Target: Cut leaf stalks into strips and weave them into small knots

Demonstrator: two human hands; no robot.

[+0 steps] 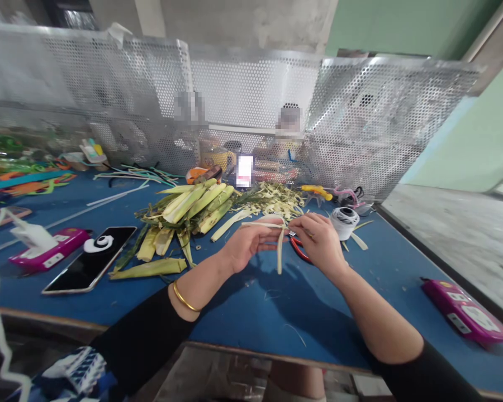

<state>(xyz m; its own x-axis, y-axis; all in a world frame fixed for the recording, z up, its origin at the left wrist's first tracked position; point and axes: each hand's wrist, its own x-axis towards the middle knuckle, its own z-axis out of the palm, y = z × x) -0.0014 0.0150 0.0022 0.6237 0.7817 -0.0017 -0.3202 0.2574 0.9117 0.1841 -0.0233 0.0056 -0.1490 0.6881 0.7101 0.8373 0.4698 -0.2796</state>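
Note:
Above the blue table (251, 312), my left hand (245, 244) and my right hand (316, 239) both pinch pale yellow leaf strips (280, 245). One strip runs level between the two hands, and another hangs down from them. Both hands have their fingers closed on the strips. Just under my right hand, red-handled scissors (298, 249) lie on the table. A spool of white thread (344, 221) stands right of my right hand. A pile of green and yellow leaf pieces (188, 215) lies to the left.
A black phone (91, 258) and a magenta power bank (48, 251) with a white cable lie at the left. Another magenta power bank (465, 312) sits at the right edge. Shredded leaf scraps (274, 200) lie by a perforated metal screen (251, 111). People sit behind the screen.

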